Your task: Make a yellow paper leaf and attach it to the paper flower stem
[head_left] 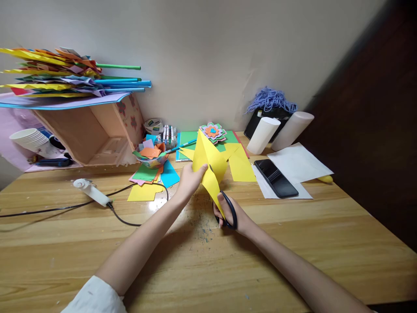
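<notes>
A sheet of yellow paper, partly cut and curling, is held above the middle of the table. My left hand pinches it at its left edge, thumb on top. Black-handled scissors sit in my right hand, with its fingers in the loops. The blades are mostly hidden behind the paper, and a strip of it hangs down by the handles. Behind the held sheet lie another piece of yellow paper and a layered paper flower on a blue stem.
A white glue gun with a black cord lies at left, near coloured paper pieces and a bowl of scraps. A box bears paper flowers. At right are a phone, white paper and two white rolls.
</notes>
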A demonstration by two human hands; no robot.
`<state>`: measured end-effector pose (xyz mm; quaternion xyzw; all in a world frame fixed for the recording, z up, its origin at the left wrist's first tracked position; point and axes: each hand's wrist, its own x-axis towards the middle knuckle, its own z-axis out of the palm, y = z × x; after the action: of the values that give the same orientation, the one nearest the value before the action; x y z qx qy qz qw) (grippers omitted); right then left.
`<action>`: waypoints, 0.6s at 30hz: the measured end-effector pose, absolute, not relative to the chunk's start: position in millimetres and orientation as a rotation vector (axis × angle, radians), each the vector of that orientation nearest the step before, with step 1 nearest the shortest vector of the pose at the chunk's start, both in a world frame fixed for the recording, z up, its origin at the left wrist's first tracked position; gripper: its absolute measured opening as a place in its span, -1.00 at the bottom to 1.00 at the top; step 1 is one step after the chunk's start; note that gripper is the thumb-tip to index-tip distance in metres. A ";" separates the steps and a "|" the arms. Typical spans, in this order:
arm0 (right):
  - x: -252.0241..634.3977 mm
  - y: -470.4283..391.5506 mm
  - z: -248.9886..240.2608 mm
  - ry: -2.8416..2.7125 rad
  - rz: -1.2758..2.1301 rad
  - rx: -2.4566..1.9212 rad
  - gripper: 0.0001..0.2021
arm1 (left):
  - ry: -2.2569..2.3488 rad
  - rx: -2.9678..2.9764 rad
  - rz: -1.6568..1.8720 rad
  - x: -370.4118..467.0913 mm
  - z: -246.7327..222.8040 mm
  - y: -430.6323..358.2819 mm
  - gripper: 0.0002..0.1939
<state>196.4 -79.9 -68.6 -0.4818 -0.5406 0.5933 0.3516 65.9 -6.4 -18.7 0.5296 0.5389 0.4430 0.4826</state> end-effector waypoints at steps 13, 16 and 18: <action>195.8 -79.6 -66.8 -1.404 1.446 -1.305 -0.43 | 1.301 1.262 1.007 68.4 -15.4 -11.4 -0.65; 196.6 -79.8 -65.1 -1.400 1.444 -1.307 -0.44 | 1.290 1.246 1.004 67.4 -16.2 -9.8 -0.63; 197.4 -79.4 -65.5 -1.395 1.436 -1.308 -0.46 | 1.282 1.223 0.976 65.0 -14.9 -7.2 -0.62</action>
<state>197.4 -79.4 -65.5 -0.5088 -0.5429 0.5588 0.3662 65.0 -7.2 -14.9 0.5122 0.5373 0.4091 0.5306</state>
